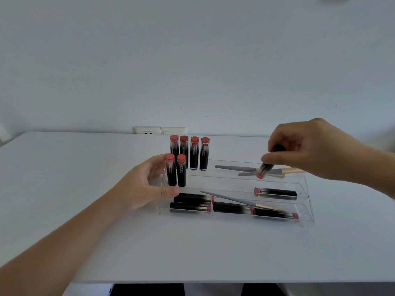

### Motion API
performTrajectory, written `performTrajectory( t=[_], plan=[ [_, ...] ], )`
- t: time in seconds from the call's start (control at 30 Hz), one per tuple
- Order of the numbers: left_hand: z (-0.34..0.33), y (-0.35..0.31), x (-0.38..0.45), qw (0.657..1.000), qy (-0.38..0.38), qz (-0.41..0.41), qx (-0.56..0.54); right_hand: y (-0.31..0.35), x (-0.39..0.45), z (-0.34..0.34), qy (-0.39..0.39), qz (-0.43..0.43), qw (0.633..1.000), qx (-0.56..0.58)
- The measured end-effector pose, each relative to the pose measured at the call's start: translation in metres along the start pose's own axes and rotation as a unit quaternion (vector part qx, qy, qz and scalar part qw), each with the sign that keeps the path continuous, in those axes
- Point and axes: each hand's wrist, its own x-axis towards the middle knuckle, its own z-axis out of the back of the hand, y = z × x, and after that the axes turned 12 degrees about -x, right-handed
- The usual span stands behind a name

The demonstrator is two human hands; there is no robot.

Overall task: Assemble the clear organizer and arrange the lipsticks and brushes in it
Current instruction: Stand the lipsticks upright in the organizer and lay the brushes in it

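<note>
The clear tiered organizer [308, 212] stands mid-table. Several black lipsticks with red caps stand upright at its back left [189, 153], and two more [176, 170] stand on the middle tier. Others lie flat in the front tier [232, 207], and one lies at the middle tier's right [275, 193]. Two grey brushes [235, 168] lie in the back tier; a third brush [233, 200] slants across the front. My left hand [145, 184] grips the organizer's left end. Above the back tier, my right hand [310, 150] pinches a tilted lipstick [266, 166], red end down.
The white table [85, 189] reaches from the wall to a near edge at the bottom of the view. Two wall sockets [160, 130] sit just behind the table's far edge.
</note>
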Motion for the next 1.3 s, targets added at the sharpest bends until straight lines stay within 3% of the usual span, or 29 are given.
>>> performTrajectory(
  t=[0.1,0.27,0.4,0.63,0.73,0.83,0.97,1.03,1.3],
  plan=[
    [0.0,0.0,0.0,1.0,-0.002,0.002,0.001,0.004,0.002,-0.004,0.044,-0.082,0.973,0.211],
    [0.0,-0.001,-0.001,1.0,-0.007,0.009,0.005,0.011,-0.004,-0.025,0.121,-0.191,0.85,0.475],
    [0.0,-0.001,-0.001,1.0,-0.001,0.009,0.01,0.016,-0.012,-0.043,0.142,-0.212,0.795,0.55],
    [0.0,0.0,-0.001,1.0,-0.01,0.011,0.017,0.027,-0.021,-0.064,0.171,-0.15,0.732,0.642],
    [0.0,0.002,-0.001,1.0,-0.018,0.013,0.016,0.032,-0.023,-0.07,0.188,-0.138,0.739,0.633],
    [-0.001,0.001,-0.001,1.0,-0.021,0.014,0.019,0.037,-0.019,-0.071,0.147,-0.149,0.77,0.603],
    [-0.001,0.001,-0.001,0.999,-0.023,0.017,0.023,0.049,-0.012,-0.068,0.057,-0.128,0.876,0.462],
    [0.0,0.001,-0.002,0.999,-0.023,0.018,0.027,0.054,-0.007,-0.071,0.026,-0.125,0.909,0.396],
    [0.003,0.002,-0.001,0.999,-0.026,0.022,0.01,0.082,0.011,-0.101,-0.025,-0.107,0.963,0.245]
  ],
)
